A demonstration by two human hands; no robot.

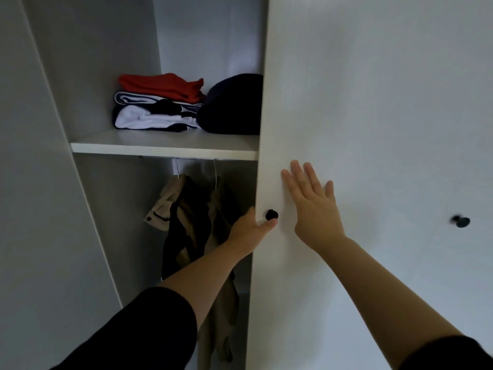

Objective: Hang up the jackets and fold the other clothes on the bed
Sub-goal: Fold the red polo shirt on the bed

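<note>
our left hand (250, 228) grips the edge of the wardrobe door (360, 102) just below-left of its black knob (271, 214): thumb on the front face, fingers hidden round the back. right hand (314, 206) lies flat on the door face just right of the knob, fingers straight, holding nothing. the jackets (186, 217) hang on hangers (215, 172) left of the knob, inside the wardrobe. folded clothes (160, 108) sit up-left of the knob on the shelf (160, 148), w/ a dark bundle (232, 105) beside them, almost straight above the knob. bed isn't in view.

we judge the hanging & folding look done, so the step is prob. swinging the door, likely shut; which direction can't be told from here. to do it well: push w/ the flat right palm, slide the left fingers off the edge before it closes so nothing gets pinched, & check the jacket fabric left of the knob hangs clear of the gap. go slow at the end, no slam.
</note>
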